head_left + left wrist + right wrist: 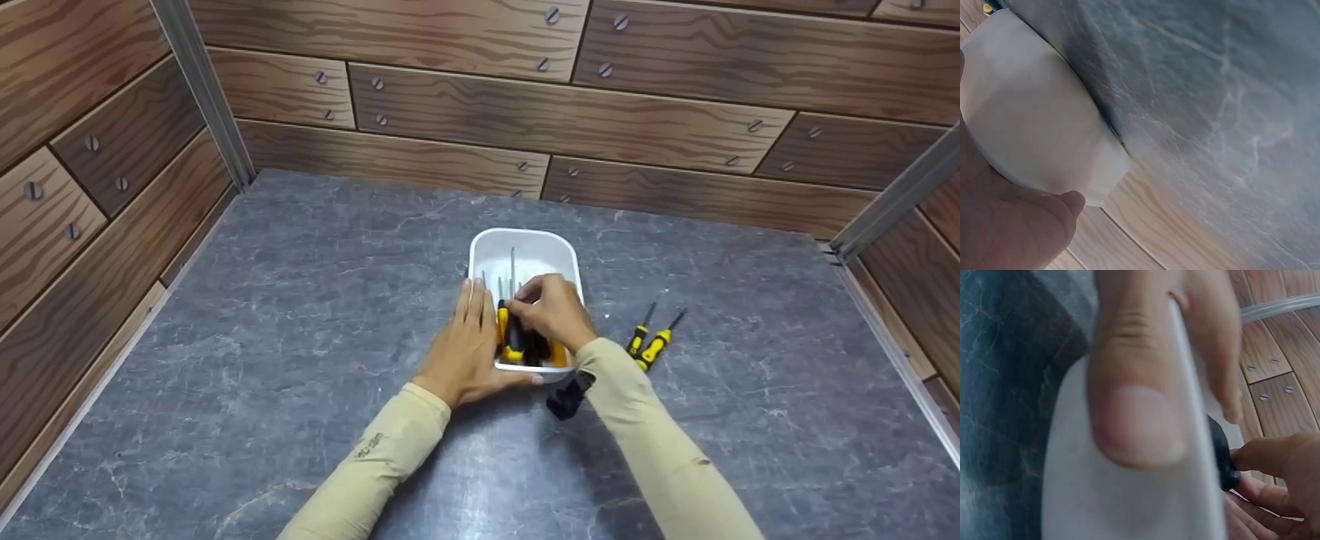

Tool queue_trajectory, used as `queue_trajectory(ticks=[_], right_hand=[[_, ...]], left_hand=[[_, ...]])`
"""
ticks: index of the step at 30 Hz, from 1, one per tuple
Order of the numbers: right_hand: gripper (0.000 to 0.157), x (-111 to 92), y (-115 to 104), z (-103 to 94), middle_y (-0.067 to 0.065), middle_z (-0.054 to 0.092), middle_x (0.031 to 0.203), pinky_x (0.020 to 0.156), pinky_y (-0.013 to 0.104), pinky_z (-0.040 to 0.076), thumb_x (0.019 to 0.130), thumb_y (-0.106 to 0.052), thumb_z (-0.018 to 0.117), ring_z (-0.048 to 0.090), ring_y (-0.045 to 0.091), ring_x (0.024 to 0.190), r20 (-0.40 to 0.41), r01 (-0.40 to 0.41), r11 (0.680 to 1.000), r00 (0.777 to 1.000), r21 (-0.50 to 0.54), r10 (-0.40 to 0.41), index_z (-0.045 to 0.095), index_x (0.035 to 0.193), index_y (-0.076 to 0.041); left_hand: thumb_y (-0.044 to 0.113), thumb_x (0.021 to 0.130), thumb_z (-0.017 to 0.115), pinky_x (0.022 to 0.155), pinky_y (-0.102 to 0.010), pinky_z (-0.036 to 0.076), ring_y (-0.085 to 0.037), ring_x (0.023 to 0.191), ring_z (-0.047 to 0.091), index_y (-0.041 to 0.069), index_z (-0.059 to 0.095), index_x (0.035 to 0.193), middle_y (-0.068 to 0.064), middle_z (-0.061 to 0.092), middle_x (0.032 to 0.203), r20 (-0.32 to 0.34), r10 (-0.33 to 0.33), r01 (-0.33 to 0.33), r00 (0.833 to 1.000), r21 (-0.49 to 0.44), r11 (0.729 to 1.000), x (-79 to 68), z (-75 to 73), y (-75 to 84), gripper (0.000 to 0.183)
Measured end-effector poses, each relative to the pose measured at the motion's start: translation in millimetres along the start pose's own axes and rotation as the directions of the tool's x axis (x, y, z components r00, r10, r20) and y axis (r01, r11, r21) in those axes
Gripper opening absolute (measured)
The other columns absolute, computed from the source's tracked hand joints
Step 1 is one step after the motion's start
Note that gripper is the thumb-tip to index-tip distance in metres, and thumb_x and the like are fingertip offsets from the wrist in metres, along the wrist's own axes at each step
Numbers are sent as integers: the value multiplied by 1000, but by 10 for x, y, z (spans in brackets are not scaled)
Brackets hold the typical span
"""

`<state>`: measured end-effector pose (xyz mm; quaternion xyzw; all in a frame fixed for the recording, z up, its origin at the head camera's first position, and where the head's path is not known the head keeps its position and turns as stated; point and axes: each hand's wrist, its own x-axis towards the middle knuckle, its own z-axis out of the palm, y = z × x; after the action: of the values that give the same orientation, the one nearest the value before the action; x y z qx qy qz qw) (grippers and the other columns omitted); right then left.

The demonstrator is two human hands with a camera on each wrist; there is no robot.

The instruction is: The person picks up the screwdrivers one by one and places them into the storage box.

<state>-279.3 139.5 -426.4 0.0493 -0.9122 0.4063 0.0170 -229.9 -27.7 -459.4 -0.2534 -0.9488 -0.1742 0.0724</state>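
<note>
A white plastic tray (525, 238) holds several screwdrivers with black and yellow handles. My left hand (466, 346) grips the tray's near left corner, its fingers along the left rim and its thumb across the outside of the front wall. In the left wrist view that thumb lies against the white wall of the tray (1039, 112). With fingertips reaching into the tray, my right hand (553, 309) pinches a screwdriver (514, 337) near the top of its black handle; the blade points away from me. The right fingers partly cover the other handles.
Two yellow-and-black screwdrivers, one shorter (637, 341) and one longer (657, 346), lie on the grey marbled table (300, 300) right of the tray, partly behind the right sleeve. Wood-patterned panels (450, 97) wall the table at the back and sides.
</note>
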Motion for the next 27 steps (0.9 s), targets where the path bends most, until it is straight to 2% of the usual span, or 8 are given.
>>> queue_trajectory(ticks=[7,12,20,27], right_hand=[[15,-3,20,88,-2,66,60,55,23,48,83,-16,83,59,6,51,18,6,998,1000,-62,-5,73,80,-5],[14,2,49,114,-1,69,66,58,24,50,82,-17,83,60,7,54,16,28,996,1000,-82,-27,73,79,-6],[14,-10,95,132,4,75,78,78,39,55,82,-17,82,68,20,78,14,118,984,993,-132,-117,75,80,-4],[15,-21,78,143,3,74,79,76,42,55,82,-18,83,69,22,78,32,137,979,991,-153,-133,75,81,-6]], left_hand=[[87,76,56,121,-45,25,-47,151,13,-18,23,152,-37,16,159,-1,8,-8,1000,16,1000,0,9,3,134],[88,76,54,122,-44,23,-46,151,11,-17,21,152,-37,14,160,13,2,-3,1000,29,1000,9,4,2,134],[87,75,57,122,-44,24,-47,150,13,-18,21,152,-37,19,159,-20,26,-25,999,47,999,22,28,6,135],[87,75,57,122,-45,24,-47,150,13,-18,20,152,-37,18,159,-19,17,-16,1000,41,999,7,32,-22,136]])
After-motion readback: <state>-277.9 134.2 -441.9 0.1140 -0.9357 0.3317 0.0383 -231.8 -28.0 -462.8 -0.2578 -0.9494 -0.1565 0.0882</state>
